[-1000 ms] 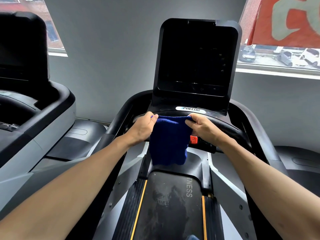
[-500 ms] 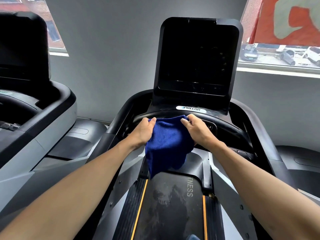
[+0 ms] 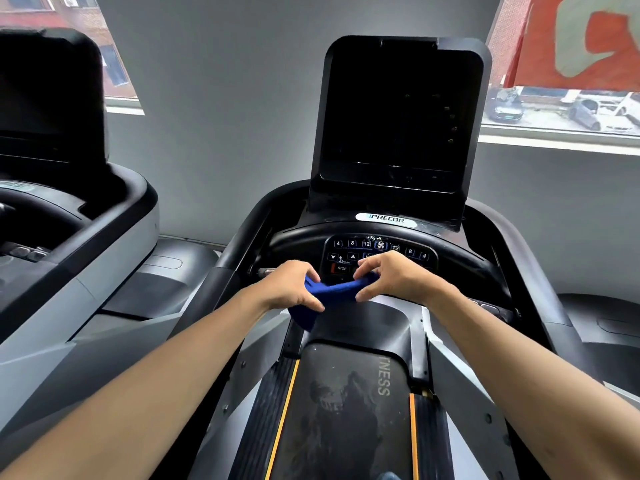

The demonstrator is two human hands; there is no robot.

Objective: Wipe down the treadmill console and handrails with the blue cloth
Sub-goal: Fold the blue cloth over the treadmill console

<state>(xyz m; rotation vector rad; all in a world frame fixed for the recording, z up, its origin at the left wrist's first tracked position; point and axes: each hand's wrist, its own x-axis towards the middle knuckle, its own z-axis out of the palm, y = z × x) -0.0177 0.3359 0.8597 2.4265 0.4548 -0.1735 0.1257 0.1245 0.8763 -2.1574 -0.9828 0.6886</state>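
The blue cloth (image 3: 330, 293) is bunched up between my two hands, just in front of the treadmill's button panel (image 3: 377, 252). My left hand (image 3: 292, 287) pinches its left end and a corner hangs below that hand. My right hand (image 3: 393, 277) grips the right end. Above the panel rises the dark console screen (image 3: 398, 123) with a Precor badge under it. The black left handrail (image 3: 225, 268) and right handrail (image 3: 519, 271) curve down on either side of my arms.
A second treadmill (image 3: 69, 237) stands close on the left. The running belt (image 3: 343, 410) with orange side stripes lies below my arms. A grey wall and two windows are behind the console.
The cloth hung spread open from both hands against the console bar. Now both hands have dropped lower and closer together, gathering it into a bunch, and the button panel shows.
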